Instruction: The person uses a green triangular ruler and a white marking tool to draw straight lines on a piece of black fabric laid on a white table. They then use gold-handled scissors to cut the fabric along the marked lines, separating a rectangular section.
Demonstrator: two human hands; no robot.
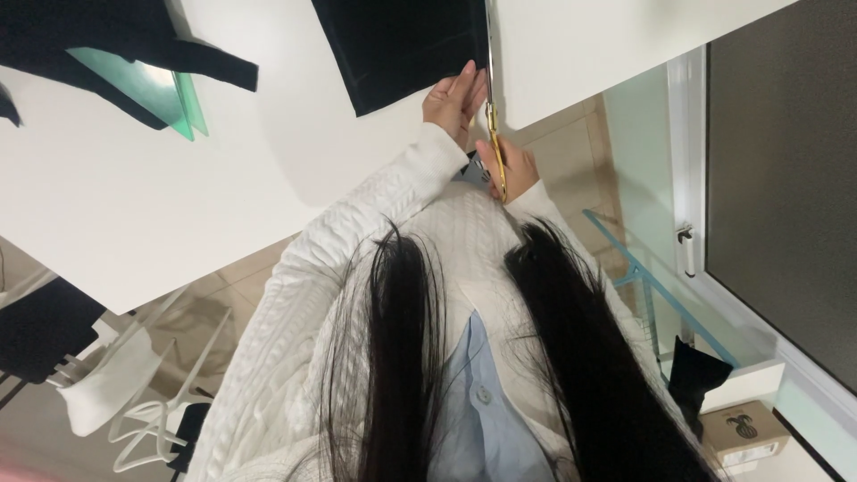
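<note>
Black cloth (397,49) lies flat on the white table (268,178), near the table's edge closest to the body; the view is inverted, so the table sits at the top of the picture. Scissors (494,134), gold-handled, run along the cloth's right border, blades pointing away from the body.

Left hand (455,96): fingers extended and together, palm down, pressing on the cloth's near corner just beside the blades. It closes on nothing; it rests flat.

Right hand (511,165): wrapped around the scissor handles, below the table edge. Fingers are through or around the loops; how far the blades stand apart cannot be told, as they appear edge-on as one thin line.

Judgement on doing this cut well: keep the flat hand close to the cut line so the cloth stays taut and does not ride up with the blades; keep its fingertips clear of the blade path; hold the lower blade low against the table so the cut runs straight along the border.

Elsewhere: green sheet (170,94) under more dark cloth at far left; cardboard box (741,433) at lower right; white hangers (147,419) at lower left.
</note>
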